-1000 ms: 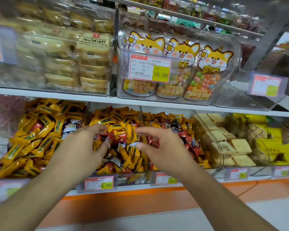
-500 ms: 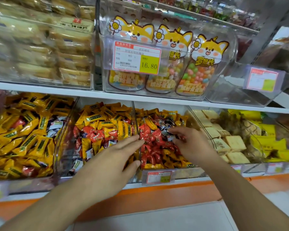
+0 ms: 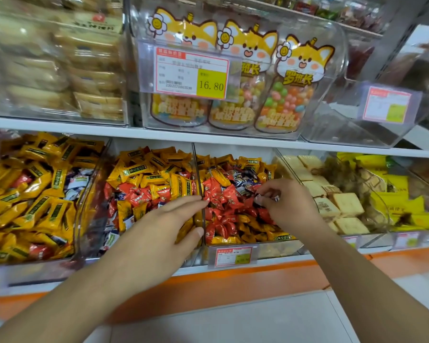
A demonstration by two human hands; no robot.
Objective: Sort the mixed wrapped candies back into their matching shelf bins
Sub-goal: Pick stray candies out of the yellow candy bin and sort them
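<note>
- The left hand [image 3: 156, 226] lies flat with straight fingers, holding nothing; its fingertips reach the clear divider wall [image 3: 198, 184] between the two middle bins at the shelf's front edge.
- The right hand [image 3: 286, 206] pinches a small dark-and-white wrapped candy [image 3: 268, 198] between thumb and fingertips, just above the red pile in the third bin.
- The step in hand looks like the pick: a stray has been singled out, and the next move calls for lifting it clear without dragging neighbours, then carrying it to the bin that matches its wrapper. Which bin that is, I cannot tell.
- The far-left clear plastic bin [image 3: 89, 194] holds mostly long yellow-wrapped candies [image 3: 32, 209], with a few white and red strays.
- The second clear bin [image 3: 196, 253] holds yellow packets at the back and small red-wrapped candies [image 3: 139, 194] in front, mixed.
- The third clear bin [image 3: 282, 246] holds red candies in the middle, yellow ones round the edges, dark ones near the back.
- The right-hand clear bin [image 3: 382, 206] holds pale square wrapped biscuits [image 3: 347, 204].
</note>
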